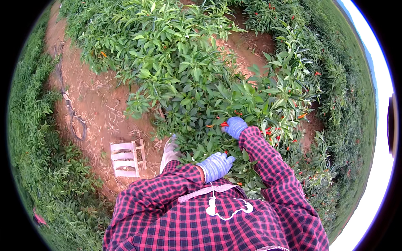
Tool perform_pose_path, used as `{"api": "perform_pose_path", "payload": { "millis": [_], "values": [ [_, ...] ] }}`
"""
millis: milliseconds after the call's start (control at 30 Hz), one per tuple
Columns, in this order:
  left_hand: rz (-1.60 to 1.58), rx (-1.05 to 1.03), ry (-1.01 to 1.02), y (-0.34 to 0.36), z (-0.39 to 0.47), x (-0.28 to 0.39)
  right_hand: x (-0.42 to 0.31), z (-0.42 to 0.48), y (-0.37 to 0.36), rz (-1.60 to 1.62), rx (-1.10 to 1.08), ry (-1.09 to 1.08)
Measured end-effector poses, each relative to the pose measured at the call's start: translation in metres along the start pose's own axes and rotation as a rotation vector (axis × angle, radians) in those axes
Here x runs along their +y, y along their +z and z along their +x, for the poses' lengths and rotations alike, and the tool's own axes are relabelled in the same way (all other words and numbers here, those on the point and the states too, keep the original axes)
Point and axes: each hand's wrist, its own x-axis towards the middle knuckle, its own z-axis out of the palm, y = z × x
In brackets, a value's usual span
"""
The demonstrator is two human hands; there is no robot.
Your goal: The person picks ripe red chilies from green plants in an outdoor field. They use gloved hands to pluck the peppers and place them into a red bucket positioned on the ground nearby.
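Observation:
Both my hands wear blue-and-white knit gloves and are among leafy chili pepper plants (194, 103). My right hand (236, 127) is farther out, its fingers curled at a small bunch of red chili peppers (224, 124). An orange chili pepper (209, 126) shows just left of that bunch. Closer to my body, my left hand (216, 167) lies over low leaves, back of the glove upward. A bit of red shows beside its fingers, but what lies under the palm is hidden. More ripe red chili peppers (268, 131) hang right of my right wrist.
A low slatted stool (123, 159) stands on the reddish soil (103, 97) at my left. Dark tubing or cord (73, 117) lies along that strip. A pale-covered leg or foot (170, 150) shows beside the plants. Dense plant rows run along both sides (333, 94).

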Motion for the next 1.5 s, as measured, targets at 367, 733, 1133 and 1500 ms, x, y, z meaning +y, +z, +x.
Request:
{"api": "perform_pose_path", "payload": {
  "millis": [367,733,1133,1500],
  "values": [
    [0.121,-0.013,0.077,-0.004,-0.005,-0.011,0.038,0.022,0.006,0.915,-0.024,-0.036],
    [0.019,0.000,0.003,-0.017,-0.006,-0.005,-0.019,0.004,-0.004,-0.262,-0.249,-0.078],
    [-0.008,0.021,0.033,-0.012,-0.006,-0.008,-0.035,0.007,0.008,-0.481,-0.237,-0.213],
    [0.080,0.196,-0.112,-0.037,-0.018,-0.011,0.041,0.012,0.003,1.148,-0.021,0.110]
  ]
}}
